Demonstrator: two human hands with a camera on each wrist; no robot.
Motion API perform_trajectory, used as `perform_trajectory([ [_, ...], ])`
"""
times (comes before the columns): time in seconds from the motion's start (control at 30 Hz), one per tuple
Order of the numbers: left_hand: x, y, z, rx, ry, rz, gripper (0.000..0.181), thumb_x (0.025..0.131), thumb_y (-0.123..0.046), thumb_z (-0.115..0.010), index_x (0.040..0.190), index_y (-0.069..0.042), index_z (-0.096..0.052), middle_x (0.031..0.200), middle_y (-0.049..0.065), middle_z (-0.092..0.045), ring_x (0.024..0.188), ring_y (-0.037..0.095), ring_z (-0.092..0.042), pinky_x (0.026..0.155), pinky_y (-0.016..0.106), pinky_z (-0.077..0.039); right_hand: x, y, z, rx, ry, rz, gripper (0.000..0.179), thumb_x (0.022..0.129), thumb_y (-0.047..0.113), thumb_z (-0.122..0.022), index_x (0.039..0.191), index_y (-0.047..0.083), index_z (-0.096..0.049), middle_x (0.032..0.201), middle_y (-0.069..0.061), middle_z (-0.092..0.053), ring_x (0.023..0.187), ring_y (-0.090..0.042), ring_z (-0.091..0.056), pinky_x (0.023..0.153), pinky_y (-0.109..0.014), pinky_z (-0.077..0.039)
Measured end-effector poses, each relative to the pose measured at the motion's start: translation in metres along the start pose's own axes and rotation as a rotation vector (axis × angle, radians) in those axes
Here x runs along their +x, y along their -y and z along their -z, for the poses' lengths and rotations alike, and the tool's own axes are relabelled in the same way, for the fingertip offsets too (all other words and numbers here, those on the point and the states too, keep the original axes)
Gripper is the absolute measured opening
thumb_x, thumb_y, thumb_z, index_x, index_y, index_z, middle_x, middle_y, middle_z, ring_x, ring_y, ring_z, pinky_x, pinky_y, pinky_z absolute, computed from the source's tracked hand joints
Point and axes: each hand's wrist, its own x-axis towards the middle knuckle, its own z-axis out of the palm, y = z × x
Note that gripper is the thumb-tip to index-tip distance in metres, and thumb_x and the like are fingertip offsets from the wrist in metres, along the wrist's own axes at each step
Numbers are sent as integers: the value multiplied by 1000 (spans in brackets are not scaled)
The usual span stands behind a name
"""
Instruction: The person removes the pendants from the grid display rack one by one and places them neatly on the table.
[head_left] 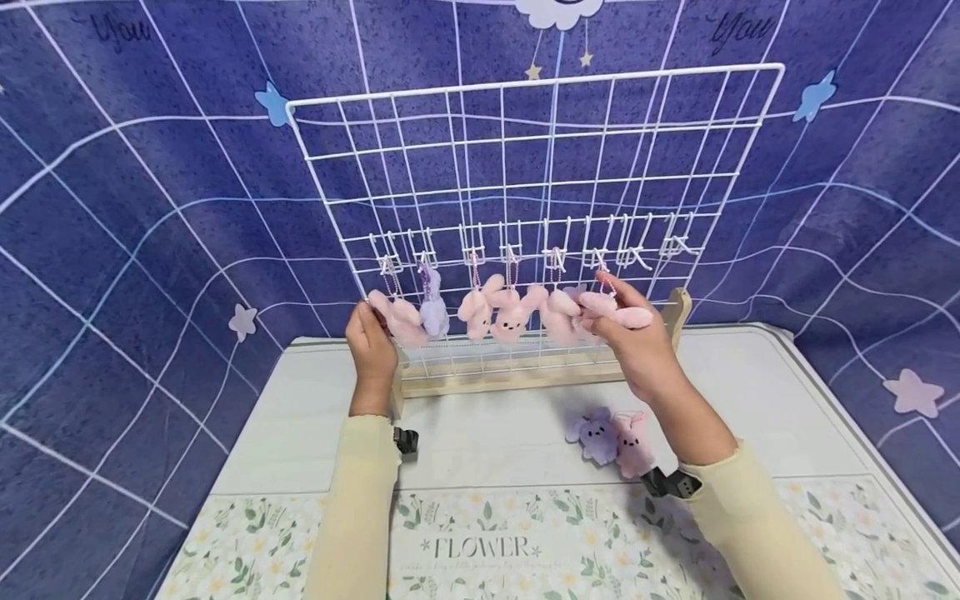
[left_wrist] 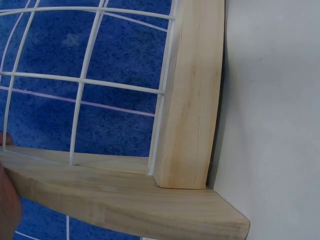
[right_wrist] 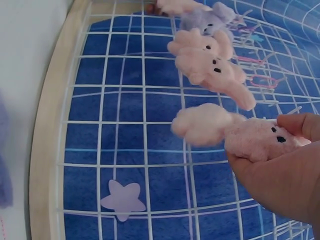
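My right hand [head_left: 637, 342] holds a pink bunny plush keychain [right_wrist: 257, 140] between thumb and fingers; its bead chain reaches a hook near the right end of the white wire grid rack [head_left: 525, 177]. To its left hang more pink plush keychains [head_left: 510, 321] and a lilac one [head_left: 433, 312] in a row on hooks. My left hand [head_left: 372, 346] grips the rack's wooden side post [left_wrist: 100, 195] at its left end, fingers partly hidden behind it. The leftmost pink plush [head_left: 402, 323] hangs right beside that hand.
A lilac plush keychain [head_left: 597, 437] and a pink one [head_left: 633, 447] lie on the white table before the rack. Hooks without plushes [head_left: 675, 244] stand at the right. A floral mat [head_left: 480, 517] covers the front; a blue starry backdrop [head_left: 180, 167] surrounds the table.
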Motion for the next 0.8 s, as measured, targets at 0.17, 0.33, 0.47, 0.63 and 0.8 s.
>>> perform_trajectory([
  [0.17, 0, 2, 1, 3, 9, -19, 41, 114, -8, -36, 82, -25, -56, 71, -16, -53, 64, -3, -52, 58, 13, -44, -5, 7, 0, 29, 29, 38, 73, 94, -13, -59, 161, 2, -37, 117, 16, -77, 115, -2, -71, 93, -14, -57],
  [0.33, 0, 2, 2, -11, 24, -36, 40, 114, -10, -36, 83, -25, -57, 72, -15, -54, 64, -3, -52, 58, 13, -44, -8, 13, -1, 5, 43, 63, 68, 94, -13, -61, 158, -3, -40, 119, 15, -77, 116, -2, -73, 96, -15, -57],
  [0.47, 0, 3, 2, -9, 22, -43, 41, 114, -10, -36, 81, -25, -55, 71, -16, -52, 63, -3, -50, 58, 13, -43, -11, 17, -1, 26, 69, 76, 63, 95, -15, -57, 155, -1, -45, 122, 11, -77, 115, -9, -75, 97, -18, -58],
  [0.63, 1, 4, 2, -8, 29, -50, 41, 114, -8, -35, 77, -19, -51, 70, -15, -48, 62, -2, -46, 57, 15, -38, -15, 18, -1, 10, 87, 104, 47, 96, -13, -56, 139, 6, -59, 120, 5, -77, 108, -11, -77, 94, -19, -59],
  [0.8, 1, 2, 1, 38, 2, -39, 42, 112, -5, -35, 76, -19, -51, 71, -17, -47, 61, -3, -44, 57, 12, -37, -15, 12, 0, 10, 191, 76, 35, 102, -5, -56, 137, -4, -54, 106, 1, -79, 100, -12, -79, 90, -24, -63],
])
